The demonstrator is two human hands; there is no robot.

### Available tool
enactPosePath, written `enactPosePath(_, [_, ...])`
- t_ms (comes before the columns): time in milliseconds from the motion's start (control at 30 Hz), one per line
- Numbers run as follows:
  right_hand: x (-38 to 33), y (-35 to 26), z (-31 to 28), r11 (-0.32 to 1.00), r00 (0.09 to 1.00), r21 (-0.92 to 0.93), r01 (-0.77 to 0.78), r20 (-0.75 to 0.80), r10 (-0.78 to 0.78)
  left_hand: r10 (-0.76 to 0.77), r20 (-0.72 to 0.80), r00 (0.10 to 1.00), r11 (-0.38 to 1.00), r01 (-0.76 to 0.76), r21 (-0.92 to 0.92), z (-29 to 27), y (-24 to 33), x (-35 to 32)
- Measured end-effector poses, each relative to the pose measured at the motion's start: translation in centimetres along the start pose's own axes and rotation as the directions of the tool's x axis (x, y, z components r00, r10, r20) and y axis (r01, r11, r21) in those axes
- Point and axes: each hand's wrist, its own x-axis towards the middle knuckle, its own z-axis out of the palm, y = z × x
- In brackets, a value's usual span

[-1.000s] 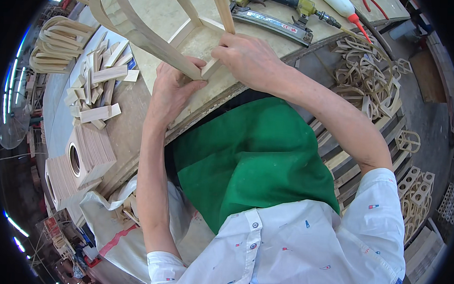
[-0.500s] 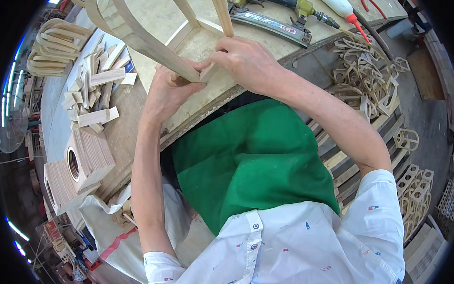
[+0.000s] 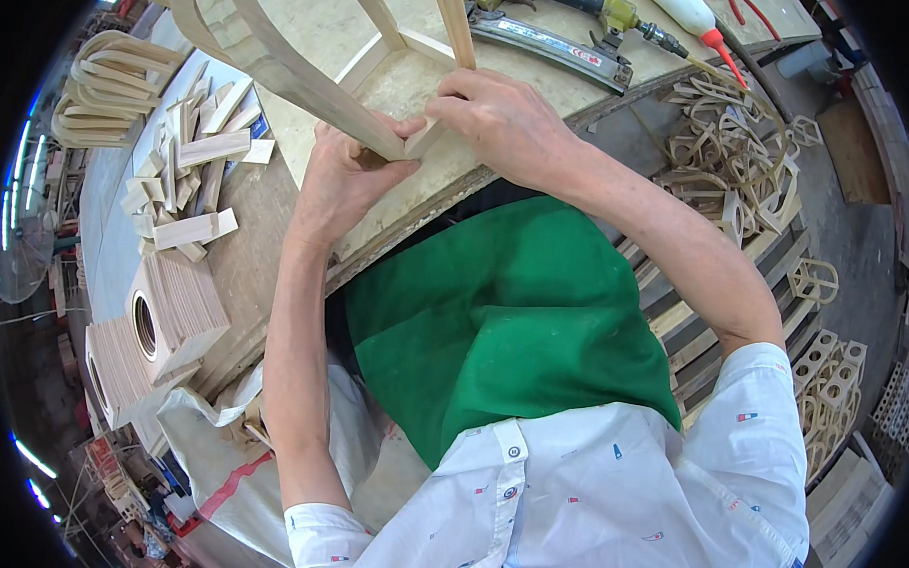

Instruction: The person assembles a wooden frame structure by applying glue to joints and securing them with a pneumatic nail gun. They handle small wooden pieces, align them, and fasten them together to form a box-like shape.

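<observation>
A: Principal item?
B: One wooden frame (image 3: 316, 87), pale; set on the worktop (image 3: 262, 202) near its front edge, between both hands

A: Left hand (image 3: 338, 185)?
B: Closed around the near left corner, at the joint of curved strip (image 3: 355, 123) and short rail (image 3: 422, 141); thumb pressed to the outer side; other fingers largely hidden behind the strip, one fingertip (image 3: 410, 127) showing inside the corner

A: Right hand (image 3: 510, 121)?
B: Grasping the same frame at the right end of the short rail, just beside the foot of an upright (image 3: 452, 24); fingers (image 3: 453, 96) bent, exact contact partly covered by the hand

A: Remaining stock?
B: Left, one pile of wood offcuts (image 3: 193, 165), and stacked panels (image 3: 193, 310) with round holes; beyond the right hand, one green-and-black air tool (image 3: 553, 37) with hose, and one white bottle (image 3: 679, 11), red-nozzled; right, below worktop height, a heap of bent wooden pieces (image 3: 729, 158); at the waist, one green apron (image 3: 513, 316)
</observation>
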Motion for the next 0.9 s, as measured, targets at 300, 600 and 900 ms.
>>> enactPosePath(300, [-0.1, 0.2, 0.2, 1.0, 0.999, 0.013, 0.028, -0.033, -0.028, -0.019, 0.001, 1.0, 1.0, 0.019, 0.001, 0.0, -0.6, 0.0])
enactPosePath(600, [-0.1, 0.3, 0.2, 0.999, 0.999, 0.025, 0.033, -0.039, -0.032, -0.016, 0.044, 0.999, 1.0, 0.016, 0.002, -0.2, -0.6, 0.1])
enactPosePath(900, [3.2, 2.4, -8.9, 0.963, 0.938, 0.015, -0.269, -0.222, 0.266, 0.045, -0.038, 0.998, 0.995, -0.041, 0.092, -0.4, -0.9, -0.7])
